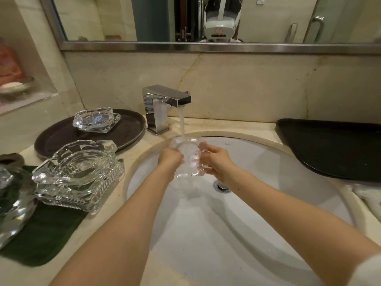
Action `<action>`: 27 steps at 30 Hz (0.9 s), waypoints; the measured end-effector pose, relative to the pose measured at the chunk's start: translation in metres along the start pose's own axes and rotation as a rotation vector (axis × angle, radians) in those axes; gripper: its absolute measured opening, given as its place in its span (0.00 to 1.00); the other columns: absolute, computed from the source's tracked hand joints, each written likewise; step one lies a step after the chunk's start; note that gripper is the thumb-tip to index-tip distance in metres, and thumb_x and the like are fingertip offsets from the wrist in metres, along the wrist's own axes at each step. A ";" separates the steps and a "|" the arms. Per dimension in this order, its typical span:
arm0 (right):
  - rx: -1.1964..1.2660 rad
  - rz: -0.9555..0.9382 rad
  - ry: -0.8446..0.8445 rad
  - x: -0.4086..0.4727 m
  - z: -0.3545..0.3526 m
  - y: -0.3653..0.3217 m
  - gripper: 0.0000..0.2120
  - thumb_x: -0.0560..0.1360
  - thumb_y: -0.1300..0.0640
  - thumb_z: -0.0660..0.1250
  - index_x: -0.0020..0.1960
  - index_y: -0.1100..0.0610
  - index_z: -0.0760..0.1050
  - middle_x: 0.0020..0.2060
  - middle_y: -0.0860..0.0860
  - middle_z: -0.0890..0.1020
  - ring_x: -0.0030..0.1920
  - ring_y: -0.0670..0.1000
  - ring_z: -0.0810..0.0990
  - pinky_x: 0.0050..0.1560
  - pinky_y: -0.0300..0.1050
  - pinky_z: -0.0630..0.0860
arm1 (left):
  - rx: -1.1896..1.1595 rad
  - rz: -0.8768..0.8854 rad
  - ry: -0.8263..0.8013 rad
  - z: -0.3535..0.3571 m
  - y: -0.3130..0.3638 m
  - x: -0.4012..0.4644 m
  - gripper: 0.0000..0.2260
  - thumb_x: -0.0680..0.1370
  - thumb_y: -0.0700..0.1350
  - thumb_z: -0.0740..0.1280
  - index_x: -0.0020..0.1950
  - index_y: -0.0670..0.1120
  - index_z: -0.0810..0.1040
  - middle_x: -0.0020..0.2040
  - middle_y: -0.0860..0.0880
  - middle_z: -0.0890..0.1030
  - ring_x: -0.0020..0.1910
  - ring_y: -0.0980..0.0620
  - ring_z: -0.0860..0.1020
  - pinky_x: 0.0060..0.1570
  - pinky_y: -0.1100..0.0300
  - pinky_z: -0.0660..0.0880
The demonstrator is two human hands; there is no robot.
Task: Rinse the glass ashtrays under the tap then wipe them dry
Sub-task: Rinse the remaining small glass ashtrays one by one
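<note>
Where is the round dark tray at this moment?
The round dark tray lies on the counter left of the tap, with one glass ashtray on it.

I can't make out the shape of the clear glass ashtray (186, 156) over the basin: running water blurs it, and my left hand (170, 158) and right hand (214, 162) cover its sides. At nine o'clock, a clear faceted glass piece (12, 203) is cut by the frame edge, so I can't tell what it is. At ten o'clock, the pink items in the wall niche (10, 65) are too blurred to name. The black tray (334, 147) at three o'clock runs off frame.
</note>
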State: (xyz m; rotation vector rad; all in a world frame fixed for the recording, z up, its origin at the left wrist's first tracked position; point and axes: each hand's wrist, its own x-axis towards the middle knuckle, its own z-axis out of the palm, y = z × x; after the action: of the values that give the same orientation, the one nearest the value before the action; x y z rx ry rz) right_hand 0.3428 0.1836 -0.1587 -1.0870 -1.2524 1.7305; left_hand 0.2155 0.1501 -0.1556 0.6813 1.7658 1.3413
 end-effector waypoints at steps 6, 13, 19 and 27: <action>-0.097 -0.030 0.118 0.001 -0.001 -0.004 0.13 0.77 0.63 0.64 0.60 0.66 0.73 0.40 0.53 0.80 0.39 0.54 0.80 0.31 0.38 0.73 | -0.060 0.016 -0.020 0.003 0.007 -0.007 0.13 0.78 0.32 0.61 0.60 0.45 0.70 0.40 0.47 0.76 0.30 0.53 0.77 0.22 0.65 0.69; 0.227 0.060 -0.288 -0.001 -0.003 -0.007 0.23 0.79 0.70 0.54 0.70 0.51 0.65 0.57 0.56 0.77 0.50 0.57 0.79 0.56 0.59 0.75 | -0.268 -0.051 0.026 0.001 0.005 0.000 0.12 0.81 0.47 0.59 0.61 0.43 0.75 0.39 0.48 0.79 0.45 0.43 0.82 0.46 0.49 0.79; -0.115 -0.067 -0.160 -0.002 -0.001 -0.004 0.29 0.76 0.74 0.56 0.72 0.51 0.62 0.50 0.53 0.78 0.44 0.52 0.81 0.38 0.45 0.78 | -0.203 -0.066 0.020 -0.003 0.005 0.000 0.11 0.76 0.39 0.69 0.56 0.42 0.72 0.36 0.47 0.79 0.34 0.51 0.80 0.38 0.56 0.76; -0.125 -0.082 0.002 -0.003 0.005 0.000 0.18 0.71 0.73 0.68 0.59 0.62 0.73 0.41 0.53 0.78 0.35 0.53 0.79 0.41 0.46 0.79 | 0.646 0.181 0.247 -0.004 0.001 -0.009 0.22 0.72 0.64 0.65 0.50 0.46 0.77 0.45 0.47 0.82 0.47 0.46 0.79 0.41 0.57 0.69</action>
State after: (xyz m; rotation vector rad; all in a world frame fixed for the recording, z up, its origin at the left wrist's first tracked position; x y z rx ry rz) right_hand 0.3389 0.1793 -0.1571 -1.0925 -1.4008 1.6078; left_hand 0.2174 0.1411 -0.1515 1.0768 2.4188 0.9843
